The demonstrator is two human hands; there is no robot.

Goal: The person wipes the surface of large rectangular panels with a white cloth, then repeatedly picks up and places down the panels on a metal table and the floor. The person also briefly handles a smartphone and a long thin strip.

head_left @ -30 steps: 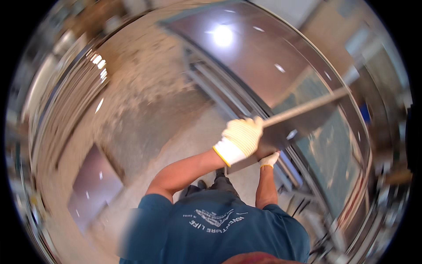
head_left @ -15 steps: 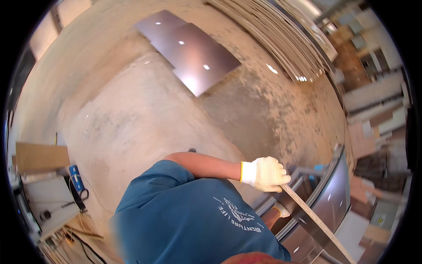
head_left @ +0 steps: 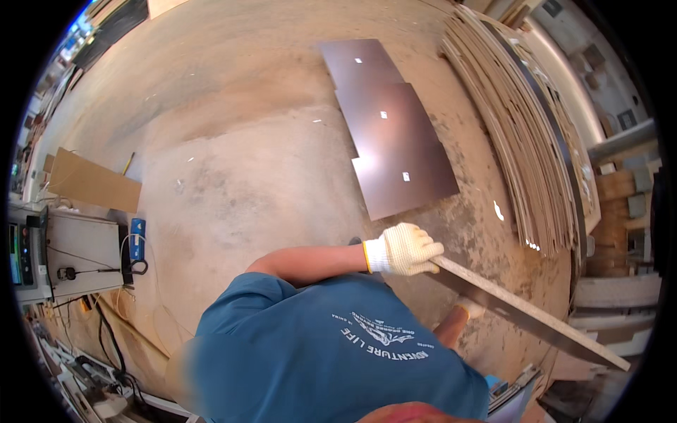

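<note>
My left hand (head_left: 405, 249), in a pale knitted work glove with a yellow cuff edge, is closed over the near end of a particleboard panel (head_left: 527, 307). The panel stands on edge, its speckled raw edge up and its dark face toward me, slanting away to the lower right. My right hand (head_left: 475, 309), gloved too, is against the panel's dark face lower down; its fingers are mostly hidden. Ahead on the floor lie overlapping dark, glossy panels (head_left: 395, 134) with small white labels.
A long stack of boards (head_left: 508, 134) lies at the right. Left are a tan board (head_left: 95, 182), a blue object (head_left: 137, 240) with a cord, and a pale cabinet (head_left: 84, 254) beside a machine with a screen. Metal framing (head_left: 518, 391) stands at the lower right.
My view has swung right, so the floor panels and stack sit farther right in it. The held panel has come away from the dark-panelled stand and metal rails, with both hands on it.
</note>
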